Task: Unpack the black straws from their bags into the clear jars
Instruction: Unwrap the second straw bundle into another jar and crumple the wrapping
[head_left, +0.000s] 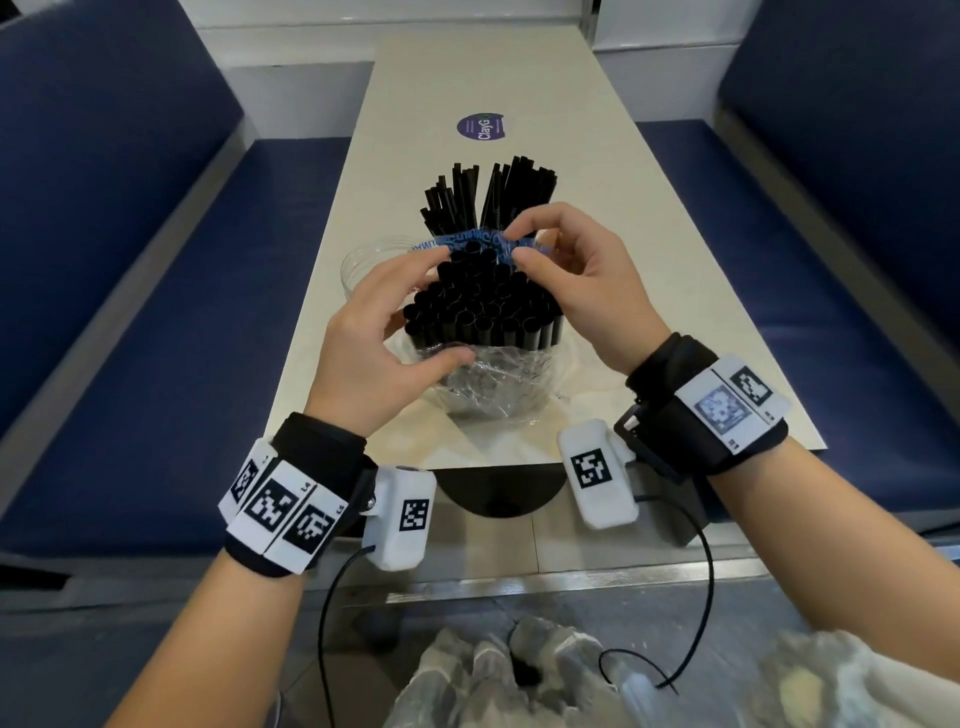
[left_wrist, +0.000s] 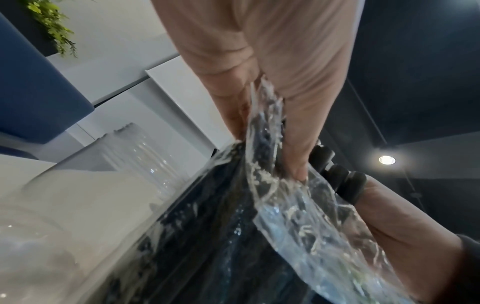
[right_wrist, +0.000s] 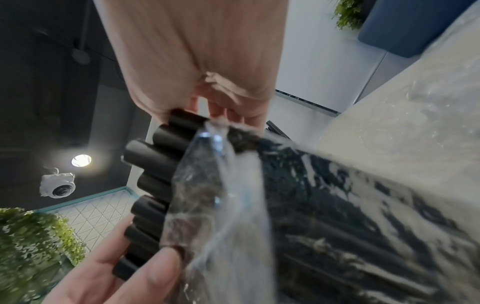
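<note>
A bundle of black straws (head_left: 483, 306) stands upright in a clear bag (head_left: 483, 384) inside the near clear jar (head_left: 563, 371). The straws' open ends are bare. The bag's blue printed rim (head_left: 467, 240) is bunched at their far side. My left hand (head_left: 436, 306) pinches that rim with its fingertips, its thumb on the plastic lower down. My right hand (head_left: 517, 245) pinches the rim between index finger and thumb. The wrist views show crinkled bag film (left_wrist: 298, 216) (right_wrist: 207, 185) over the straws (left_wrist: 207, 236) (right_wrist: 155, 164). Loose black straws (head_left: 488, 197) stand in a jar behind.
Another clear jar (head_left: 358, 265) stands at the left behind my left hand. The beige table (head_left: 649, 291) is narrow, with blue benches (head_left: 182, 338) on both sides and a purple sticker (head_left: 482, 127) farther back. Crumpled clear plastic (head_left: 493, 675) lies below the near table edge.
</note>
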